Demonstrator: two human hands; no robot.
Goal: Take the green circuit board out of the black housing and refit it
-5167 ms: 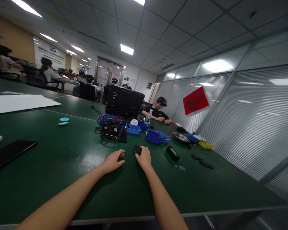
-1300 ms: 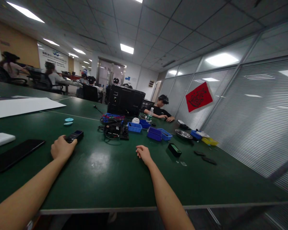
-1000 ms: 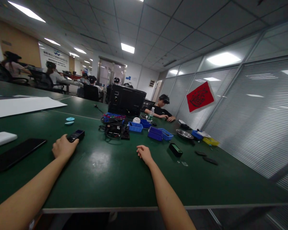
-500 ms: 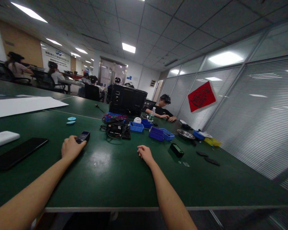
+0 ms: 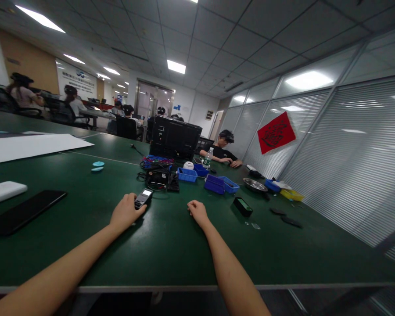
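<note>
My left hand (image 5: 127,211) grips a small black handheld device (image 5: 143,198) with a lit screen and buttons, thumb on the near side and fingers around the far side. The device is tilted just above or on the green table (image 5: 171,250); I cannot tell which. My right hand (image 5: 198,212) rests on the table to the right, fingers curled in and nothing visible in them. Farther right of that hand stands a black open box (image 5: 242,206) with a green inside.
Blue bins (image 5: 214,184), a black adapter with cables (image 5: 157,176) and a monitor (image 5: 176,138) stand ahead. A metal bowl (image 5: 255,184) lies right. On the left are a black slab (image 5: 26,211) and a white case (image 5: 5,192). A person (image 5: 222,151) sits across.
My left hand has moved right with the device, and the device's screen now shows bright. My right hand's fingers have curled in more, the hand staying in nearly the same place.
</note>
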